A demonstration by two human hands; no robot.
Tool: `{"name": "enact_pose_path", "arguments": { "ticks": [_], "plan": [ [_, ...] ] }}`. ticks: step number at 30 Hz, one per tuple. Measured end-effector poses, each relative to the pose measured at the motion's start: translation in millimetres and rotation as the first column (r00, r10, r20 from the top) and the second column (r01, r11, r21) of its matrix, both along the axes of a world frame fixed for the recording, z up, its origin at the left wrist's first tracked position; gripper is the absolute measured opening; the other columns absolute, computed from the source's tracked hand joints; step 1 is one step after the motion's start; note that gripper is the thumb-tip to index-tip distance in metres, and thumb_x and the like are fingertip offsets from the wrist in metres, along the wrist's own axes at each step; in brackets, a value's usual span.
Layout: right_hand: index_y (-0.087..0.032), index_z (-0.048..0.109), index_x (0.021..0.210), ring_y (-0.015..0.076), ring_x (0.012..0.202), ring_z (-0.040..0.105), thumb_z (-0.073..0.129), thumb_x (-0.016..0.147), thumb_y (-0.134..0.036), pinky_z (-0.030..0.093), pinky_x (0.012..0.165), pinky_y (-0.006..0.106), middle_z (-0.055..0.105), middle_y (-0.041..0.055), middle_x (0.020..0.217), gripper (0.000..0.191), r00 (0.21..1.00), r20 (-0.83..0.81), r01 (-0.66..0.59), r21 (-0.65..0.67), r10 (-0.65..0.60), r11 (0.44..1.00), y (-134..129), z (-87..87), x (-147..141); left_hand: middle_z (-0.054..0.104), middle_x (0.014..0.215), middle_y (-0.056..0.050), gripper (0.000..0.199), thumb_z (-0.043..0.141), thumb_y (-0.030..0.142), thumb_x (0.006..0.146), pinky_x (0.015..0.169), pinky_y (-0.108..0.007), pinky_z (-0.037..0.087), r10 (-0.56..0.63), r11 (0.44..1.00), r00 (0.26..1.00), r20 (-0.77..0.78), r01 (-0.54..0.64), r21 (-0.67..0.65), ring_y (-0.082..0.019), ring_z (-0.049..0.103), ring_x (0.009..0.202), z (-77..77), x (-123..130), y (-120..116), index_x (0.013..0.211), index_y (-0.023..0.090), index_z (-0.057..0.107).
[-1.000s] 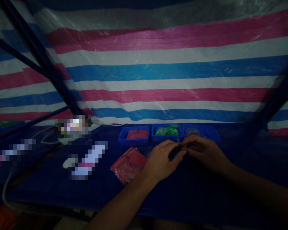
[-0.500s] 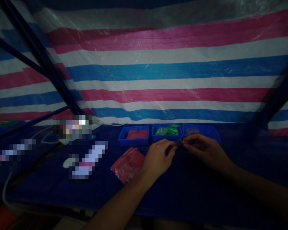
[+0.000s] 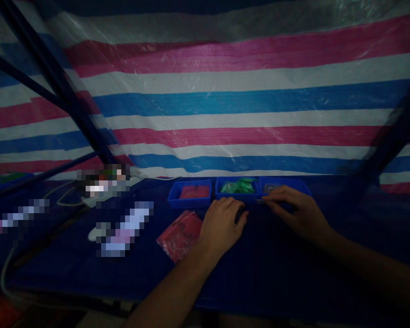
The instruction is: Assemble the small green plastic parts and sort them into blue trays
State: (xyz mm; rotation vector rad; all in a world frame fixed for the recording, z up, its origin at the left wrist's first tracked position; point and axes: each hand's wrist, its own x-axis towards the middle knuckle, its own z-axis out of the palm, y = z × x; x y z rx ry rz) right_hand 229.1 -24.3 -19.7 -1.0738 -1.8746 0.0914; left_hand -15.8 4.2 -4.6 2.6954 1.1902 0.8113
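Note:
My left hand [image 3: 223,223] is over the table with its fingers curled and the thumb bent toward them. Dark shadow fills the gap there, so what it holds, if anything, is hidden. My right hand [image 3: 295,212] is closed in a pinch on a small thin piece [image 3: 260,201], too dim to name, in front of the right blue tray. Beside my left wrist lies a pile of red plastic bags [image 3: 180,234]. The two hands are apart.
Three blue trays stand along the back: one with red bags [image 3: 194,192], one with green bags [image 3: 242,186], and the right tray [image 3: 299,186] with small greyish items. At left are a white oval object [image 3: 95,233], a blurred-out strip [image 3: 130,230] and a white cable [image 3: 7,269].
The hands have come apart. A dark thin piece was between both sets of fingertips before; now the small piece shows only at my right fingertips, and my left hand sits slightly further left.

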Motion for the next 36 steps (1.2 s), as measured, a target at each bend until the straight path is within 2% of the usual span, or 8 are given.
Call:
{"name": "enact_pose_path", "arguments": {
  "ticks": [4,6,9,12,18,26,31,36],
  "plan": [
    [-0.026,0.077,0.117,0.0264,0.096,0.069,0.061,0.098,-0.020,0.057,0.085,0.042,0.072,0.0088,0.106,0.026,0.955,0.142,0.215,0.270,-0.259,0.939,10,6.7,24,0.068,0.113,-0.013,0.028,0.054,0.037,0.102,0.096,-0.050,0.048,0.145,0.985,0.977,-0.156,-0.127,0.118,-0.032,0.061,0.110,3.0,-6,-2,0.113,0.017,0.070],
    [-0.022,0.077,0.119,0.0295,0.098,0.067,0.059,0.099,-0.022,0.055,0.087,0.046,0.071,0.0113,0.107,0.027,0.910,0.212,0.287,0.299,-0.356,0.910,17,6.9,35,0.066,0.113,-0.016,0.033,0.054,0.042,0.101,0.093,-0.053,0.048,0.214,0.973,0.952,-0.218,-0.187,0.137,-0.036,0.059,0.110,1.2,-9,-3,0.110,0.015,0.071],
    [-0.022,0.077,0.120,0.0309,0.098,0.066,0.056,0.100,-0.024,0.055,0.089,0.048,0.071,0.0121,0.107,0.029,0.870,0.331,0.283,0.269,-0.364,0.921,27,2.3,43,0.064,0.114,-0.017,0.035,0.050,0.042,0.102,0.089,-0.053,0.049,0.242,0.969,0.929,-0.281,-0.219,0.112,-0.037,0.059,0.109,-4.5,-11,-1,0.110,0.015,0.072],
    [-0.023,0.076,0.118,0.0306,0.099,0.067,0.056,0.101,-0.028,0.056,0.091,0.048,0.073,0.0111,0.105,0.028,0.863,0.395,0.266,0.173,-0.314,0.948,31,-3.3,42,0.064,0.113,-0.014,0.031,0.045,0.032,0.105,0.088,-0.048,0.051,0.174,0.985,0.940,-0.293,-0.161,0.069,-0.031,0.060,0.106,-8.9,-11,2,0.115,0.018,0.072],
    [-0.021,0.075,0.111,0.0324,0.102,0.067,0.061,0.099,-0.038,0.053,0.096,0.053,0.075,0.0116,0.106,0.025,0.880,0.360,0.272,0.153,-0.310,0.950,29,0.3,31,0.065,0.107,-0.009,0.025,0.049,0.024,0.103,0.088,-0.043,0.050,0.063,0.998,0.963,-0.261,-0.057,0.031,-0.027,0.062,0.102,-8.2,-9,3,0.112,0.022,0.072],
    [-0.026,0.069,0.119,0.0303,0.112,0.066,0.064,0.096,-0.023,0.052,0.101,0.054,0.075,0.0083,0.111,0.023,0.956,0.288,-0.002,0.194,-0.055,0.981,8,6.3,9,0.066,0.113,-0.008,0.027,0.052,0.028,0.102,0.092,-0.043,0.050,0.010,1.000,0.987,-0.163,-0.013,-0.019,-0.027,0.062,0.107,-11.6,-5,2,0.123,0.022,0.068],
    [-0.025,0.066,0.124,0.0267,0.110,0.068,0.062,0.099,-0.023,0.053,0.100,0.049,0.074,0.0087,0.113,0.026,0.938,0.297,-0.197,0.031,0.179,0.980,-6,2.7,-7,0.065,0.115,-0.009,0.027,0.055,0.022,0.098,0.096,-0.041,0.050,-0.051,0.998,0.991,-0.128,0.044,-0.055,-0.025,0.061,0.108,-12.4,-3,0,0.122,0.021,0.068],
    [-0.026,0.066,0.123,0.0243,0.105,0.069,0.059,0.101,-0.026,0.057,0.091,0.042,0.074,0.0081,0.111,0.023,0.941,0.228,-0.225,-0.134,0.251,0.965,-8,1.4,-12,0.067,0.112,-0.008,0.027,0.052,0.021,0.100,0.096,-0.041,0.050,-0.127,0.989,0.986,-0.103,0.119,-0.082,-0.025,0.061,0.108,-12.6,-3,0,0.122,0.021,0.068]
  ]
}}
